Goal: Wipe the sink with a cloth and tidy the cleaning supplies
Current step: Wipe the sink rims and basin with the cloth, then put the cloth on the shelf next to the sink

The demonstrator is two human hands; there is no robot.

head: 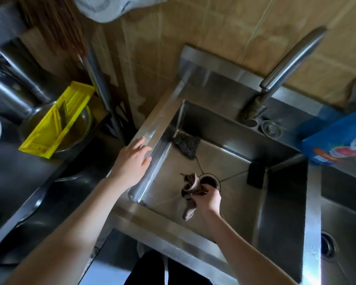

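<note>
The likeliest slip is the cloth (pixel 190 187) shedding its loose tail into the open drain (pixel 211 181), since the right hand (pixel 209 199) holds it bunched just over the drain's near-left edge; a loosened grip there could let the fabric sag into the hole. Wiping from this bunch may also cover little steel per pass, leaving streaks on the sink (pixel 152 128); a wide sweep could knock the steel scourer (pixel 186 146), lying in the basin corner up and left of the drain, or the black sponge (pixel 255 175), leaning on the wall right of the drain. The blue packet (pixel 335 138), far right of the drain on the rim, looks perched and might tip if jostled.

The cloth is brown, crumpled and twisted; one end sticks up above the fist, the other hangs limp towards the basin floor; the right fingers are curled tight around its middle. The left hand (pixel 132 163) rests on the rim left of the drain, fingers straight and slightly spread.
</note>
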